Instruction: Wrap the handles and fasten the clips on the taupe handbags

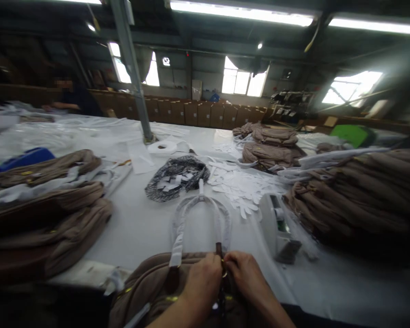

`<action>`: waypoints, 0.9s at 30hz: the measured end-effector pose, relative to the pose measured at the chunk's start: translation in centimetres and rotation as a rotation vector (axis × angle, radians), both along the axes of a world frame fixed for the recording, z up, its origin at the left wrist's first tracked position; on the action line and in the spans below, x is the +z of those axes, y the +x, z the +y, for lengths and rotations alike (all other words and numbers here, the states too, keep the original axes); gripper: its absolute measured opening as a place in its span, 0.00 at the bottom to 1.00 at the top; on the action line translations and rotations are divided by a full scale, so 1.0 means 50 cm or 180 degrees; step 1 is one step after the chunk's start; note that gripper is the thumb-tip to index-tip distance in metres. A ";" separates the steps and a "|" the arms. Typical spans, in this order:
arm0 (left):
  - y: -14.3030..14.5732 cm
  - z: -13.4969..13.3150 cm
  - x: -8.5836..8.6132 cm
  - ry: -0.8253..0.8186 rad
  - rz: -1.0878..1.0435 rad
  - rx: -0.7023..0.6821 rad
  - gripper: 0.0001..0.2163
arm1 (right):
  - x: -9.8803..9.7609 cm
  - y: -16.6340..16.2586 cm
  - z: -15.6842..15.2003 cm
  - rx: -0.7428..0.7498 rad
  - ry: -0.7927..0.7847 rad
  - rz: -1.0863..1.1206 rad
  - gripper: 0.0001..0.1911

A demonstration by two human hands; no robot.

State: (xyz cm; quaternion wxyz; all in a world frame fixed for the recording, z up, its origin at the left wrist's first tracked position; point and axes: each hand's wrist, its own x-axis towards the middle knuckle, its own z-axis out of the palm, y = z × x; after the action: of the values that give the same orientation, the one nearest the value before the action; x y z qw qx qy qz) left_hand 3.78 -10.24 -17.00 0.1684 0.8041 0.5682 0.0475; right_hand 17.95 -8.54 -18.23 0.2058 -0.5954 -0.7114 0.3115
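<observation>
While the brown fabric bag [141,280] sits at the near edge of the white tabletop [133,228], the two hands meet over its top. The left hand [205,278] is curled with its fingers bent in against a narrow dark brown strap [219,248], whose end sticks up between the hands beside a bit of gold-coloured metal. The right hand [244,273] pinches at the same spot from the other side, thumb and fingers together; exactly what lies under its fingertips is hidden. Looped handles in pale white wrapping [178,241] rise from the bag and arch away over the tabletop.

Just beyond the handles lies a mottled black-and-grey fabric pouch [153,184] with small white slips [172,183] in it. To its right spreads a loose pile of white paper strips [239,182], and nearer, on the right, stands a grey tape dispenser [268,228]. Stacks of similar brown bags lie at the left [75,218], at the far right [362,200] and farther back [276,155]. A white roll [172,147] lies near the foot of a grey metal post [133,68]. Across the tabletop, at the far left, is a person in dark clothing [84,101], with a row of brown cardboard boxes [191,114] behind the work area.
</observation>
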 end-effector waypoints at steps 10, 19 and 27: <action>0.004 -0.003 0.003 0.0027 -0.0103 -0.0275 0.09 | -0.046 0.027 0.022 0.0475 -0.0124 -0.0222 0.15; -0.040 0.011 0.005 -0.0087 -0.1121 0.0401 0.10 | -0.008 0.016 -0.007 0.0247 0.0456 0.0685 0.13; -0.091 0.016 0.024 -0.0543 -0.1824 0.0054 0.11 | 0.020 -0.024 -0.026 0.0289 0.0284 0.1121 0.09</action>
State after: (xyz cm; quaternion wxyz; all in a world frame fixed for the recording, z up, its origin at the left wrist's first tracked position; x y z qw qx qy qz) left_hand -0.79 -9.46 -15.82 0.3885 0.7361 0.5061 0.2261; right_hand 16.76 -9.85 -17.25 0.3390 -0.4892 -0.7037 0.3880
